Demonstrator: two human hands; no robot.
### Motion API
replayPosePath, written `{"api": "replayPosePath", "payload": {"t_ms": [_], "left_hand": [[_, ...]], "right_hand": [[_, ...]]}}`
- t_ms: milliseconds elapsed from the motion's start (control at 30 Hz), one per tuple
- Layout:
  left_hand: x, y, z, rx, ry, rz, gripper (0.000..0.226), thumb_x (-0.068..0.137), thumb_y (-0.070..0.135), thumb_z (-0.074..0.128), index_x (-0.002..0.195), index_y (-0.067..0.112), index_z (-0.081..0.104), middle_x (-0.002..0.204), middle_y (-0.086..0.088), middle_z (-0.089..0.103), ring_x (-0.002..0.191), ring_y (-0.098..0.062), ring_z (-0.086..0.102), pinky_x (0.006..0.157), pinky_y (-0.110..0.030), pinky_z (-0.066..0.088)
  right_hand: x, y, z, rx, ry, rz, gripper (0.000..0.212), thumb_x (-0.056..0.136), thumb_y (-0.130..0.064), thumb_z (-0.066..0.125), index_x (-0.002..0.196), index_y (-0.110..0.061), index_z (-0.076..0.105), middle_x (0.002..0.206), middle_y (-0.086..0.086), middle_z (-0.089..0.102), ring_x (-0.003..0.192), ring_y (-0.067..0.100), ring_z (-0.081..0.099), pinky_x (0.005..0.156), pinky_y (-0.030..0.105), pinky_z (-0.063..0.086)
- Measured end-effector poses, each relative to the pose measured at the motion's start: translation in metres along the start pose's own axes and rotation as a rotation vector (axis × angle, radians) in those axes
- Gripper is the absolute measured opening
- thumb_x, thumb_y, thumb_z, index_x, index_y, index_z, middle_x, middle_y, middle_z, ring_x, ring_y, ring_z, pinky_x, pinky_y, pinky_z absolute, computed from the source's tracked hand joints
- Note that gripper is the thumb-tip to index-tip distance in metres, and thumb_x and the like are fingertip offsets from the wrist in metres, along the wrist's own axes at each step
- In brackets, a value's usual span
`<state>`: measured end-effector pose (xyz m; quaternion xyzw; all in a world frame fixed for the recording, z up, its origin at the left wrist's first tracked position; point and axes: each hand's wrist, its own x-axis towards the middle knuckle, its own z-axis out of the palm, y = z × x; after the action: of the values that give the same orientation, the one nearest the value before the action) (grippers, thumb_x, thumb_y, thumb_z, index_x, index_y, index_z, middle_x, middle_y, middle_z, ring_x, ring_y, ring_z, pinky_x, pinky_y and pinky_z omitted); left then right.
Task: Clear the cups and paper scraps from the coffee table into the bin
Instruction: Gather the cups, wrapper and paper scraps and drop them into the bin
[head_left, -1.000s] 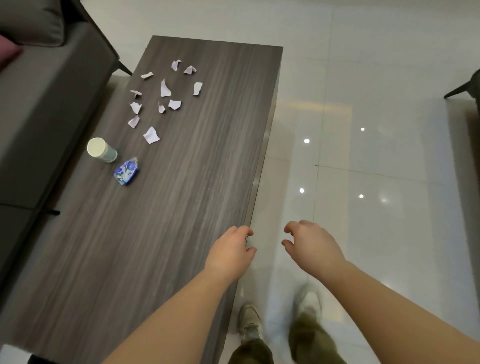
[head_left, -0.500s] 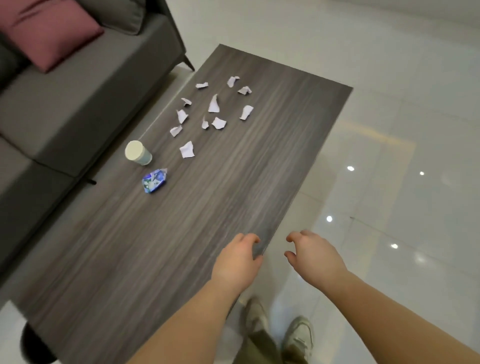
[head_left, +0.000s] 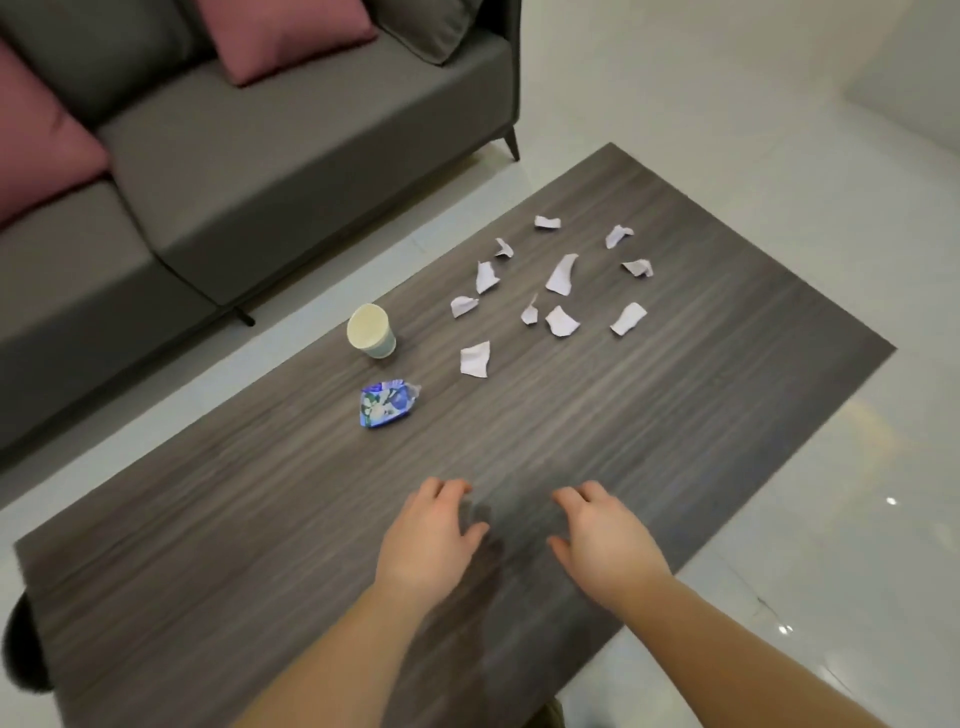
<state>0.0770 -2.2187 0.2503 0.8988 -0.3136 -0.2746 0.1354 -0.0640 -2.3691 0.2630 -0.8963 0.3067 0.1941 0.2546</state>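
At the far left a dark rounded shape (head_left: 26, 654) pokes out past the coffee table's (head_left: 208, 571) near corner; it may be the bin, but too little shows to tell. A grey sofa (head_left: 260, 171) with pink cushions (head_left: 283, 31) runs along the table's far side.

Moving right along the tabletop, the paper cup (head_left: 370, 331) stands upright near the sofa-side edge, mouth open to the camera. Just beside it, toward the person, lies a crumpled blue-and-white wrapper (head_left: 387, 409), its long axis running slantwise away from the person and to the right. Further right the torn paper scraps (head_left: 558, 291) lie in a loose scatter, each apart from its neighbours, with one larger piece (head_left: 475, 359) nearest the cup.

The left hand (head_left: 431, 540) hovers palm down over the bare wood, fingers loosely curled and slightly spread, holding nothing. The right hand (head_left: 605, 540) mirrors it, also empty, fingers curled with small gaps between them.

All the rubbish lies beyond the fingertips, away from the person. The cup and wrapper sit ahead and to the left, so the left hand is the nearer one for them; the scraps lie ahead of the right hand and somewhat farther off. Nothing looks cleared yet, so a forward reach probably comes first.
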Motion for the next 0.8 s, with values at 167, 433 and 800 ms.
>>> {"api": "replayPosePath", "payload": {"t_ms": [167,433,800], "left_hand": [[0.038,-0.016,-0.018,0.019,0.037,-0.077,0.060,0.082,0.052,0.064,0.135,0.031,0.043,0.136,0.005,0.041,0.128,-0.021,0.039,0.101,-0.039,0.041],[0.105,-0.038,-0.033,0.072,0.109,-0.215,0.075,0.078,0.052,0.069,0.140,0.034,0.031,0.149,-0.003,0.027,0.137,-0.026,0.027,0.109,-0.046,0.033],[0.161,-0.070,-0.033,0.136,-0.019,-0.330,0.078,0.087,0.028,0.062,0.148,0.038,0.014,0.160,-0.004,0.000,0.147,-0.032,-0.004,0.115,-0.060,0.015]], "right_hand": [[0.051,-0.017,-0.010,-0.027,-0.040,-0.063,0.059,0.090,-0.044,0.060,0.141,-0.026,0.036,0.141,0.002,0.035,0.130,0.023,0.035,0.099,0.039,0.045],[0.155,-0.044,-0.029,-0.088,-0.003,-0.172,0.087,0.080,-0.048,0.071,0.148,-0.033,0.018,0.156,0.005,0.006,0.142,0.026,0.008,0.104,0.044,0.042],[0.247,-0.072,-0.030,-0.362,-0.085,-0.278,0.086,0.087,-0.037,0.065,0.150,-0.036,0.006,0.161,0.002,-0.013,0.147,0.035,-0.006,0.117,0.053,0.017]]}}
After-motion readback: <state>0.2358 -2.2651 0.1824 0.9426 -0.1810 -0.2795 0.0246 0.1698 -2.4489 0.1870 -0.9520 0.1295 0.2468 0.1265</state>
